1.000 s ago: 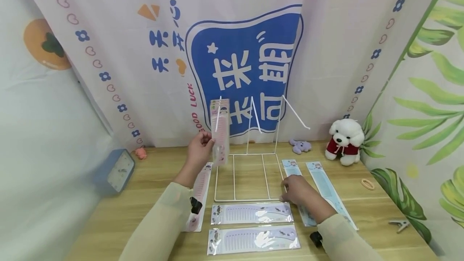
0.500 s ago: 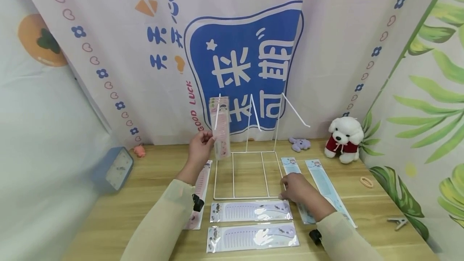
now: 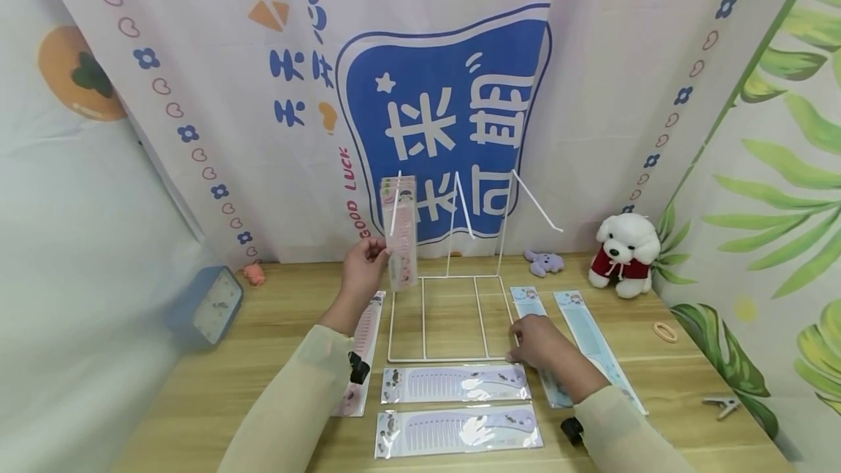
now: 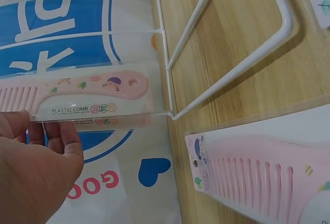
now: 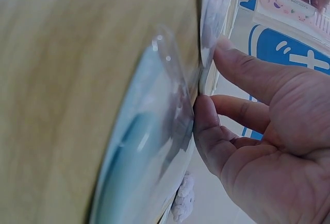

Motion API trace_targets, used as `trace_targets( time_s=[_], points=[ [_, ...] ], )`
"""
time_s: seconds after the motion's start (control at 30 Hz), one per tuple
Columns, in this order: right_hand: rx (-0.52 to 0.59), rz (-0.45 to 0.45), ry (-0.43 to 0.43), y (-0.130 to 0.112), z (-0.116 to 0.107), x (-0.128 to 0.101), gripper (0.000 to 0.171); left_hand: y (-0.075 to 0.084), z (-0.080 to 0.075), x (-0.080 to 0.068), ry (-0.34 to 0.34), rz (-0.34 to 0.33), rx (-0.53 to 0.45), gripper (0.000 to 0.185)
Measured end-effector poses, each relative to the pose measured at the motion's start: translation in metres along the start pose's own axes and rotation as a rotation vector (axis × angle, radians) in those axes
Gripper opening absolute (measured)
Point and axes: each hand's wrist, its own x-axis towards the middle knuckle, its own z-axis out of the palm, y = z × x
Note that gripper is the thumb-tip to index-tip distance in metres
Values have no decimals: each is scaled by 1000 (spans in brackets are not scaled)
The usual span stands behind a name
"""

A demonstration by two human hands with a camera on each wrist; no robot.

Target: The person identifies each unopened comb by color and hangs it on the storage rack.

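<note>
Right, widest first: a wooden table runs across the head view, backed by a printed curtain with a big blue panel; on the table stands a white wire display rack, its flat base toward the person and its upright hooks slanting out; a white plush dog sits at the far right, a blue clock at the left, a small purple plush toy behind the rack; two purple packaged combs lie side by side in front of the base, two blue packaged combs lie to its right, one pink one to its left; the left hand is raised, thumb and fingers pinching a pink packaged comb that hangs upright on the rack's left hook; the right hand rests low at the base's right front corner, fingers loosely extended, touching the wire and the edge of a blue comb packet, gripping nothing.
</note>
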Motion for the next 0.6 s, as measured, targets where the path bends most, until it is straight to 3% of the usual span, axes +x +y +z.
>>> trace_targets(
  time_s=[0.6],
  points=[
    [5,5,3,0,1,-1,47,-7,-4,-1,-5,-18,-12,18]
  ],
)
